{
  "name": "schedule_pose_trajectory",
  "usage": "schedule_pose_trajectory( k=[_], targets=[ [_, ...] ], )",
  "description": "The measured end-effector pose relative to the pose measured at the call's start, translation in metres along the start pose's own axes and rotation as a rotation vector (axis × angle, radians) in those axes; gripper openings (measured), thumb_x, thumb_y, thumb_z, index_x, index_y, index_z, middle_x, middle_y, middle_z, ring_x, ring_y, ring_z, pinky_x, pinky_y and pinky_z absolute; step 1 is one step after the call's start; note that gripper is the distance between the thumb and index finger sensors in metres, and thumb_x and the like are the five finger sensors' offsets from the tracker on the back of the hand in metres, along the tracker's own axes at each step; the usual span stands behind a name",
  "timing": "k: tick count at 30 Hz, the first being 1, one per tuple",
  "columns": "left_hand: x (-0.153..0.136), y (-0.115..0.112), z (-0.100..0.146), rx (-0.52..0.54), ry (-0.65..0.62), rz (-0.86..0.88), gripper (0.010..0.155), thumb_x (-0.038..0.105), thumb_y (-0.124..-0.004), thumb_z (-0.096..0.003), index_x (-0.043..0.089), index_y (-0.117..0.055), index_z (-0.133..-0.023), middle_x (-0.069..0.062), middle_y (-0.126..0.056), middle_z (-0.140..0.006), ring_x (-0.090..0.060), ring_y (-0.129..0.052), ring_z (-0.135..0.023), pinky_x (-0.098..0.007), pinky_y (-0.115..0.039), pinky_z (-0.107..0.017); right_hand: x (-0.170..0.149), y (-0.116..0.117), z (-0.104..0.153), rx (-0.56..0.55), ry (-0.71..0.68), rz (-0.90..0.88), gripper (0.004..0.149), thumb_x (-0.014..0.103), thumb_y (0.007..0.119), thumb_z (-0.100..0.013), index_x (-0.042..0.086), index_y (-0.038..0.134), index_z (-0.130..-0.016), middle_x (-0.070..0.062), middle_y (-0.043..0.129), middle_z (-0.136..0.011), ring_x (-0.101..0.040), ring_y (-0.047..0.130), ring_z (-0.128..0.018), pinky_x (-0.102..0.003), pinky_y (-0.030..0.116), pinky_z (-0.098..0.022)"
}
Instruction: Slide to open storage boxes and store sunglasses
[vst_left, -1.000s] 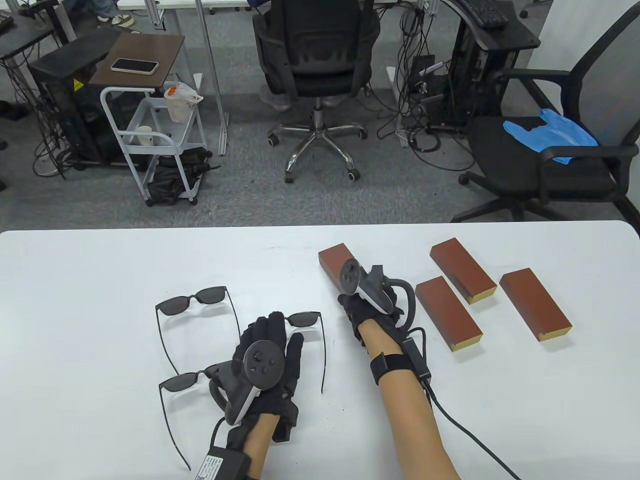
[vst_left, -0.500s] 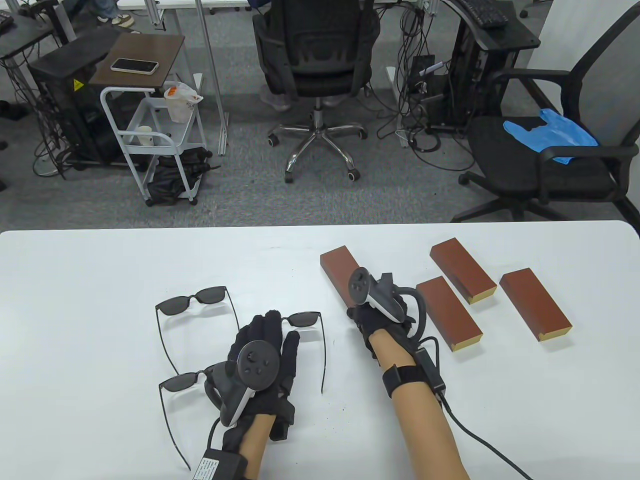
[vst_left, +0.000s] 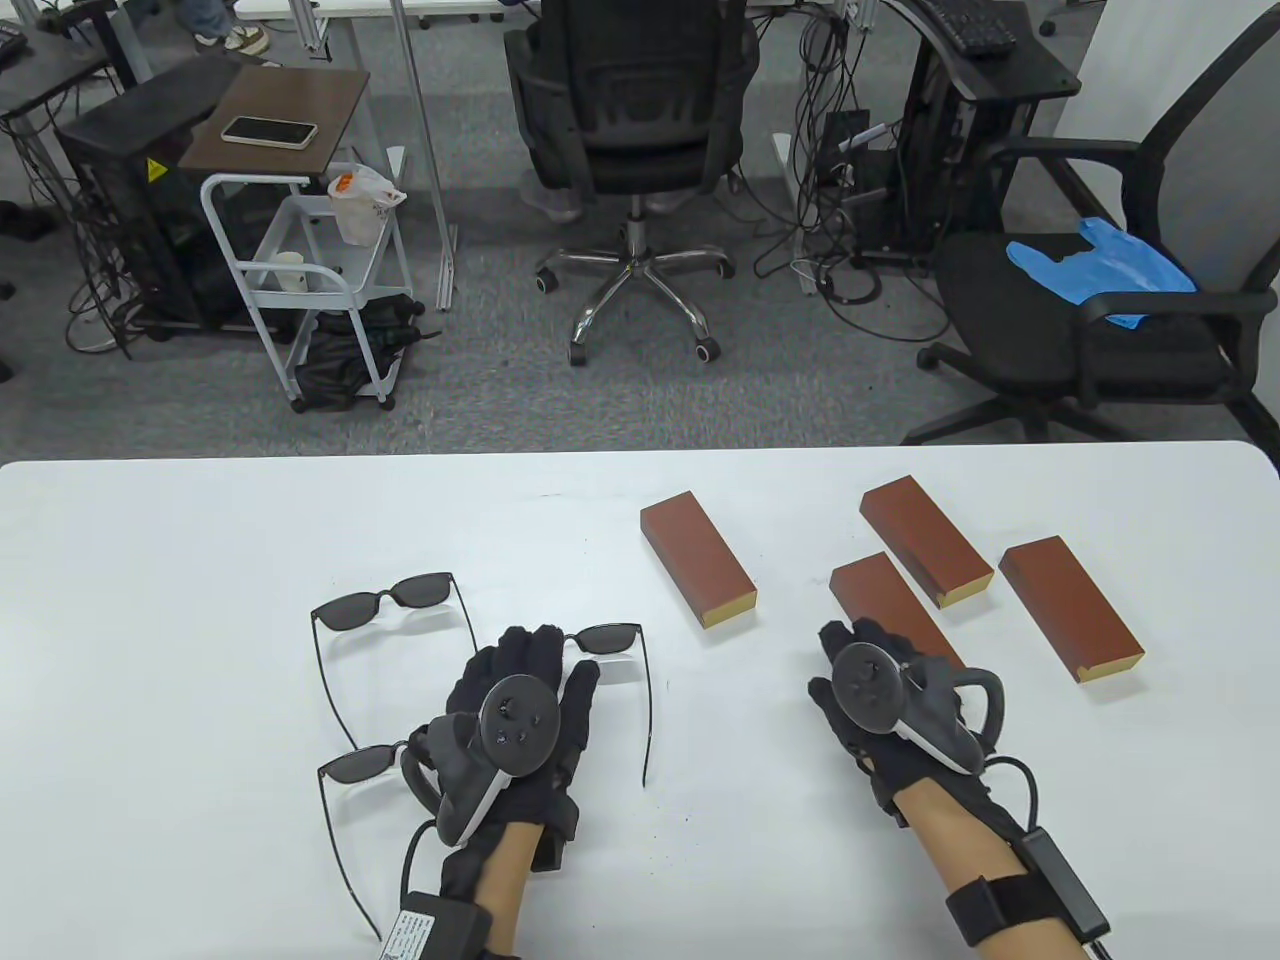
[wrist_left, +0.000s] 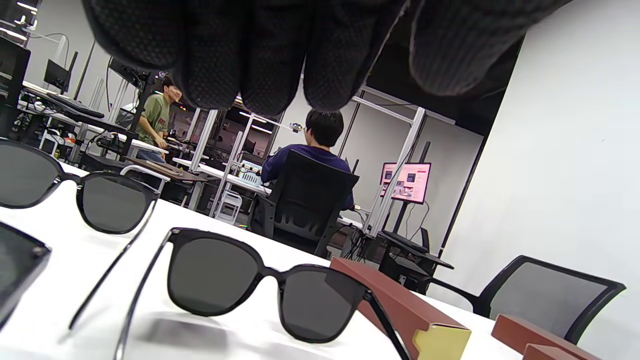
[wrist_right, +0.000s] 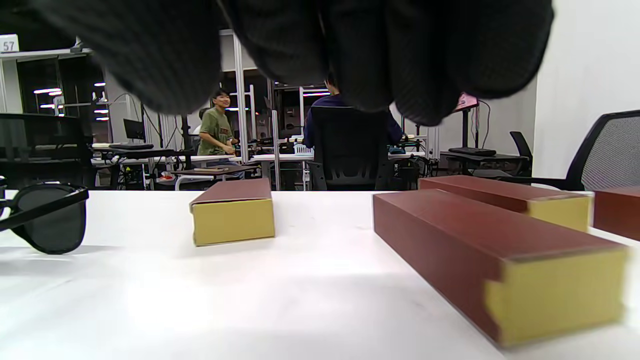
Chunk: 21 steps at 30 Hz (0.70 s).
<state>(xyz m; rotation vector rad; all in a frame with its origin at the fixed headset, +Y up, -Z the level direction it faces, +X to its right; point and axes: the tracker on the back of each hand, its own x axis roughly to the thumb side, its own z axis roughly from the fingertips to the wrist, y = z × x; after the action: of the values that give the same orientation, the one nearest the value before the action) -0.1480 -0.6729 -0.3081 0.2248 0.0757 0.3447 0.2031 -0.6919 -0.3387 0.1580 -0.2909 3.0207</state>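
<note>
Neither hand grips anything: the left hand (vst_left: 520, 715) lies flat with straight fingers over the middle sunglasses (vst_left: 605, 640), and the right hand (vst_left: 885, 700) hovers relaxed beside a brown box (vst_left: 893, 625). Four closed boxes lie toward the table's (vst_left: 150, 600) right side; another (vst_left: 697, 560) lies mid-table.

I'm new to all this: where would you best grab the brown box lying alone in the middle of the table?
Probably across the long sides of the leftmost brown box, from above with the right hand. It lies flat and narrow, clear of neighbours, leaving its yellow end free to slide.
</note>
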Motion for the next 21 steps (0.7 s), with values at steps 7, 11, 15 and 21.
schedule_pose_trajectory(
  k=[7, 11, 15, 21],
  targets=[
    [-0.010, 0.008, -0.014, -0.115, 0.029, -0.043, 0.053, 0.054, -0.081, -0.0512, 0.027, -0.084, -0.097, -0.006, -0.083, -0.105, -0.039, -0.084, -0.091, -0.061, -0.070, -0.063, -0.020, 0.007, 0.020, 0.007, -0.020, -0.011, 0.057, 0.049, 0.084, -0.036, 0.024, 0.075, -0.086, -0.016, 0.077, -0.093, -0.043, 0.085, -0.076, -0.052, 0.076, -0.056],
    [-0.018, 0.004, -0.018, -0.243, 0.015, -0.138, 0.055, 0.053, -0.082, -0.0508, 0.028, -0.081, -0.100, -0.006, -0.081, -0.107, -0.039, -0.082, -0.093, -0.062, -0.069, -0.063, -0.020, 0.018, 0.020, 0.007, -0.030, -0.029, 0.057, 0.049, 0.084, -0.035, 0.024, 0.076, -0.086, -0.016, 0.078, -0.092, -0.043, 0.086, -0.076, -0.051, 0.077, -0.055],
    [-0.038, 0.002, -0.021, -0.373, 0.030, -0.289, 0.058, 0.052, -0.084, -0.0501, 0.029, -0.077, -0.103, -0.006, -0.078, -0.110, -0.039, -0.080, -0.096, -0.062, -0.067, -0.065, -0.023, 0.012, 0.019, 0.000, -0.005, -0.013, 0.057, 0.049, 0.084, -0.035, 0.024, 0.075, -0.086, -0.016, 0.077, -0.093, -0.042, 0.085, -0.076, -0.051, 0.076, -0.056],
    [-0.075, 0.010, -0.019, -0.528, 0.063, -0.461, 0.064, 0.054, -0.087, -0.0467, 0.030, -0.075, -0.104, -0.005, -0.074, -0.112, -0.037, -0.077, -0.099, -0.061, -0.067, -0.068, -0.031, 0.008, 0.021, 0.002, 0.007, 0.039, 0.058, 0.049, 0.084, -0.035, 0.024, 0.075, -0.086, -0.016, 0.077, -0.093, -0.042, 0.085, -0.077, -0.051, 0.076, -0.056]
  ],
)
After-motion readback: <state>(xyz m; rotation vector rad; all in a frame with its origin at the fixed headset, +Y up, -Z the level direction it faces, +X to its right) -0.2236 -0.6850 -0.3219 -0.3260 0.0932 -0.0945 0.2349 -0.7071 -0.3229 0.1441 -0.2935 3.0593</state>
